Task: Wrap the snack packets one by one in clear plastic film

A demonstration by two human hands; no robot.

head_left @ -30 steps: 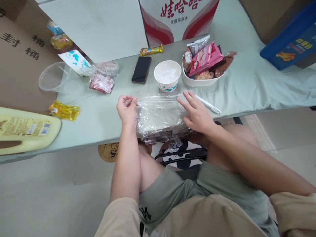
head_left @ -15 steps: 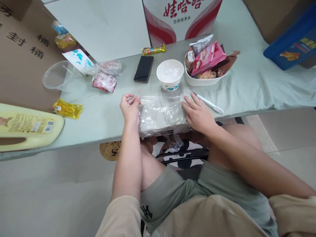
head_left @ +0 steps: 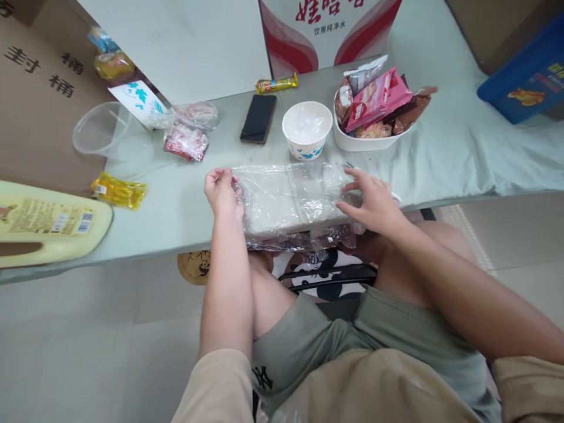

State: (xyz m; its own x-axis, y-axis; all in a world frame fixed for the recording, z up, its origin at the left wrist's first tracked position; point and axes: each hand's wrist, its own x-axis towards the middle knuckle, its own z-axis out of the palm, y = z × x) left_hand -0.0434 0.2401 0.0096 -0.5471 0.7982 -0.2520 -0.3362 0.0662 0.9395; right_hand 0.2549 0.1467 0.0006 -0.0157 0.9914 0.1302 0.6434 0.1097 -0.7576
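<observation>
A crinkled clear plastic bag [head_left: 282, 202] lies flat at the table's front edge, its near side hanging over. Whether anything pale is inside it, I cannot tell. My left hand [head_left: 224, 192] pinches the bag's far left corner between thumb and fingers. At the right end, my right hand [head_left: 374, 202] hovers with its fingers spread and slightly curved, close to the plastic; contact is unclear. A white pen [head_left: 396, 197] is mostly hidden behind that hand. Just beyond the bag stands a white paper bowl [head_left: 307, 130] with clear plastic inside.
Behind are a black phone [head_left: 258, 119], a yellow snack stick [head_left: 277, 83] and a white tub [head_left: 370, 143] of packaged snacks. To the left lie wrapped red packets [head_left: 187, 141], a clear lid [head_left: 101, 129], a yellow packet [head_left: 118, 191] and a yellow jug [head_left: 53, 226].
My left hand has shifted left with the bag's corner, and the bag is spread wider. My right hand has lifted off the plastic and moved right, its fingers opening.
</observation>
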